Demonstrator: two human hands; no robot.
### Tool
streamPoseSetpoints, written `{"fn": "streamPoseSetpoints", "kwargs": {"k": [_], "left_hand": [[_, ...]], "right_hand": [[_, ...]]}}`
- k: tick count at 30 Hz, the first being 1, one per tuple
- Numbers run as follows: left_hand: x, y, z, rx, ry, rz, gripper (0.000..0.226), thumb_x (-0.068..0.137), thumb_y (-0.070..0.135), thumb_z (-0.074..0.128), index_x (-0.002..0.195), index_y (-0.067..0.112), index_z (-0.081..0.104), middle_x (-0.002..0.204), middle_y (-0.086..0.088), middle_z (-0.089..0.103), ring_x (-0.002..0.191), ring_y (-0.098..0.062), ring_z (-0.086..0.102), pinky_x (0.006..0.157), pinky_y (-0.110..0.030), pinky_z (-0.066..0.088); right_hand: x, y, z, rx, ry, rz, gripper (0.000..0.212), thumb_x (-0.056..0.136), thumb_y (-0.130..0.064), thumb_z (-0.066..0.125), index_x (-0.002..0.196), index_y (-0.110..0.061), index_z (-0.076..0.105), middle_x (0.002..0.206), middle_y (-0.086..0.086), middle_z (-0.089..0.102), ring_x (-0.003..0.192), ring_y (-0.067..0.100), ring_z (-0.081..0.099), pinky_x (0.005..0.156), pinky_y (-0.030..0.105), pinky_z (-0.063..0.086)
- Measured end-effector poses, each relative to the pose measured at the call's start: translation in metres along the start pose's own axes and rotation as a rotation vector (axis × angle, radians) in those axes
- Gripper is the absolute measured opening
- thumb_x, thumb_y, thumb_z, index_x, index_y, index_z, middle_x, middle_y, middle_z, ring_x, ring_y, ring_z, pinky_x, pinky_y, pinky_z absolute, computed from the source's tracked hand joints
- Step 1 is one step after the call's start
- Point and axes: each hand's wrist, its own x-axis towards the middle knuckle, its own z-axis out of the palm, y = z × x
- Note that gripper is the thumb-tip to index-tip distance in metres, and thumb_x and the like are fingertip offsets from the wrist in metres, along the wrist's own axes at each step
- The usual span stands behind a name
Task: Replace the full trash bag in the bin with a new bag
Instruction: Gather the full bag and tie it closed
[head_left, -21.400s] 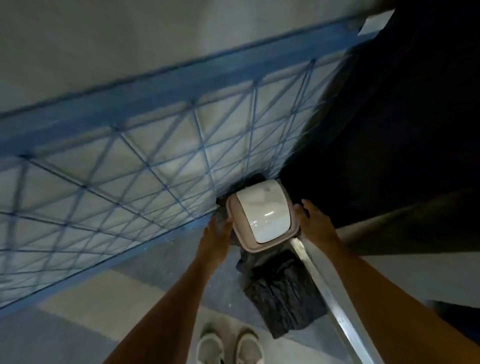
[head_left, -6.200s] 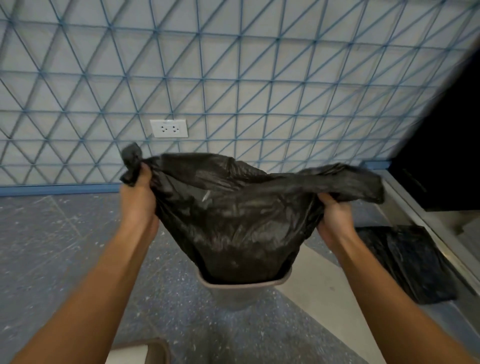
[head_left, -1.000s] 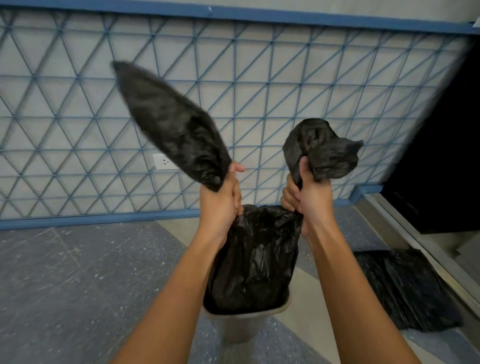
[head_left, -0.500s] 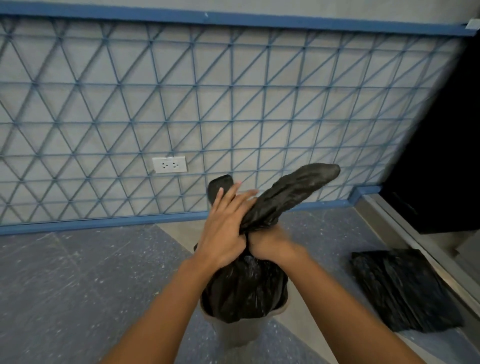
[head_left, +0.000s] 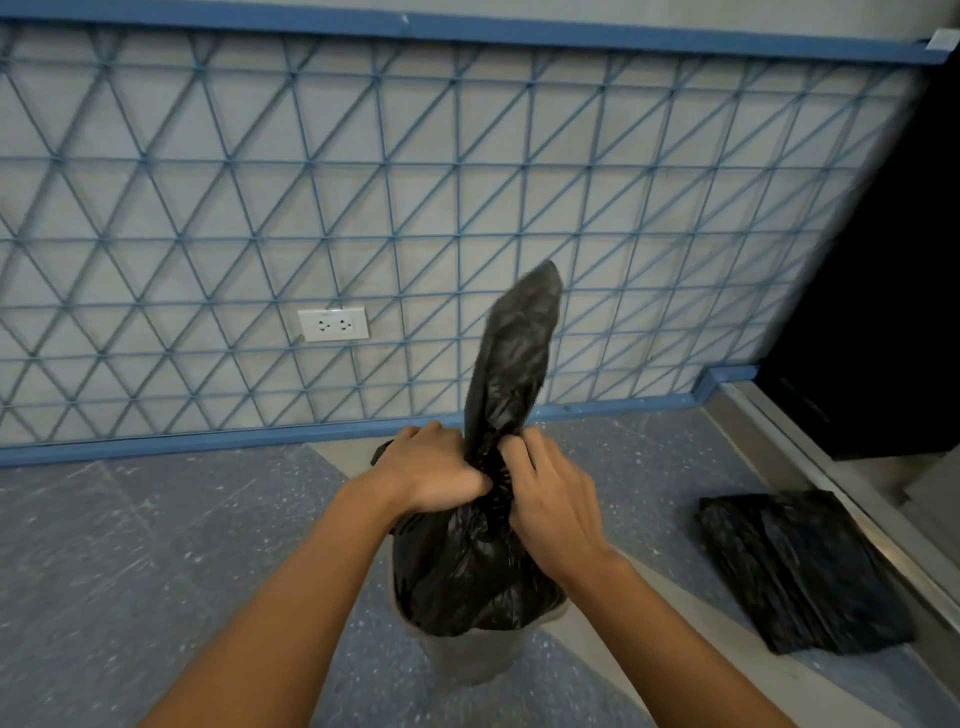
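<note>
A full black trash bag (head_left: 467, 571) sits in a small grey bin (head_left: 470, 657) on the floor. Its gathered neck is twisted, and one long tail of plastic stands up above the knot. My left hand (head_left: 434, 470) grips the neck from the left with curled fingers. My right hand (head_left: 548, 491) pinches the neck from the right. A folded black bag (head_left: 800, 566) lies flat on the floor to the right of the bin.
A tiled wall with blue diagonal lines (head_left: 467, 208) stands behind the bin, with a white socket plate (head_left: 334, 325). A metal door sill (head_left: 841, 499) and a dark opening (head_left: 883, 312) lie to the right. Speckled blue-grey floor (head_left: 156, 561) spreads left.
The two raised bag ends were crossed and pulled down into a knot at the neck. Both hands dropped lower onto the bag, and one tail now sticks straight up.
</note>
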Motion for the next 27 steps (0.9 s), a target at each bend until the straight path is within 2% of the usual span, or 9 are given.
{"fn": "streamPoseSetpoints", "kwargs": {"k": [4, 6, 8, 10, 15, 17, 19, 23, 27], "left_hand": [[-0.002, 0.005, -0.001, 0.234, -0.117, -0.023, 0.040, 0.073, 0.050, 0.041, 0.103, 0.027, 0.052, 0.102, 0.001, 0.055, 0.095, -0.018, 0.038, 0.088, -0.035, 0.029], [-0.005, 0.009, -0.001, 0.366, -0.091, 0.013, 0.043, 0.078, 0.048, 0.039, 0.113, 0.027, 0.049, 0.115, -0.002, 0.055, 0.107, -0.022, 0.042, 0.099, -0.040, 0.027], [-0.008, 0.013, 0.000, 0.487, 0.004, 0.039, 0.054, 0.080, 0.048, 0.038, 0.128, 0.024, 0.045, 0.129, -0.005, 0.051, 0.121, -0.024, 0.041, 0.107, -0.042, 0.022], [-0.012, 0.016, 0.002, 0.565, 0.181, 0.019, 0.067, 0.081, 0.052, 0.043, 0.137, 0.016, 0.038, 0.135, -0.008, 0.046, 0.124, -0.024, 0.039, 0.109, -0.043, 0.022], [-0.026, 0.018, 0.010, 0.573, 0.546, 0.049, 0.053, 0.078, 0.045, 0.060, 0.118, 0.012, 0.051, 0.115, -0.005, 0.050, 0.112, -0.024, 0.047, 0.109, -0.043, 0.026], [-0.031, 0.015, 0.012, 0.576, 0.652, 0.080, 0.046, 0.065, 0.039, 0.072, 0.100, 0.011, 0.060, 0.099, -0.005, 0.058, 0.097, -0.025, 0.057, 0.104, -0.044, 0.037], [-0.032, 0.011, 0.013, 0.562, 0.747, 0.104, 0.045, 0.055, 0.031, 0.078, 0.090, 0.009, 0.063, 0.090, -0.007, 0.061, 0.088, -0.026, 0.061, 0.100, -0.046, 0.043], [-0.033, 0.005, 0.018, 0.553, 0.774, 0.124, 0.050, 0.056, 0.036, 0.079, 0.094, 0.011, 0.059, 0.090, -0.005, 0.062, 0.090, -0.026, 0.061, 0.102, -0.049, 0.039], [-0.032, 0.002, 0.019, 0.520, 0.717, 0.137, 0.053, 0.061, 0.044, 0.077, 0.103, 0.019, 0.058, 0.089, 0.002, 0.062, 0.089, -0.023, 0.061, 0.105, -0.050, 0.035]], "right_hand": [[-0.001, 0.004, 0.006, -0.107, 0.301, -0.129, 0.024, 0.087, -0.009, 0.041, 0.109, -0.016, 0.044, 0.101, 0.009, 0.042, 0.090, 0.027, 0.046, 0.078, 0.041, 0.044], [0.002, 0.005, 0.007, -0.208, 0.321, -0.181, 0.034, 0.092, -0.018, 0.042, 0.125, -0.028, 0.041, 0.121, 0.007, 0.037, 0.123, 0.032, 0.034, 0.105, 0.051, 0.030], [0.008, 0.003, 0.005, -0.358, 0.185, -0.189, 0.049, 0.092, -0.024, 0.045, 0.138, -0.033, 0.034, 0.142, 0.004, 0.027, 0.144, 0.034, 0.000, 0.112, 0.058, 0.010], [0.016, 0.003, 0.002, -0.404, -0.008, -0.149, 0.059, 0.086, -0.024, 0.045, 0.143, -0.028, 0.033, 0.156, 0.007, 0.018, 0.144, 0.034, -0.016, 0.112, 0.061, 0.000], [0.026, 0.003, -0.005, -0.162, -0.439, 0.065, 0.063, 0.081, -0.007, 0.059, 0.139, -0.018, 0.037, 0.152, 0.010, 0.032, 0.145, 0.032, 0.017, 0.114, 0.054, -0.007], [0.026, 0.002, -0.004, 0.128, -0.512, 0.194, 0.060, 0.079, 0.000, 0.055, 0.134, -0.020, 0.041, 0.130, 0.009, 0.057, 0.127, 0.029, 0.047, 0.113, 0.046, 0.025], [0.031, 0.003, -0.008, 0.458, -0.534, 0.360, 0.049, 0.079, 0.006, 0.052, 0.122, -0.017, 0.054, 0.109, 0.009, 0.067, 0.103, 0.026, 0.061, 0.088, 0.034, 0.048], [0.039, 0.012, -0.016, 0.948, -0.647, 0.634, 0.042, 0.074, 0.016, 0.047, 0.103, -0.013, 0.058, 0.085, 0.008, 0.064, 0.074, 0.020, 0.060, 0.059, 0.027, 0.046], [0.042, 0.022, -0.016, 1.208, -0.772, 0.737, 0.065, 0.065, 0.032, 0.034, 0.107, -0.014, 0.054, 0.100, 0.023, 0.058, 0.086, 0.032, 0.056, 0.063, 0.037, 0.041]]}}
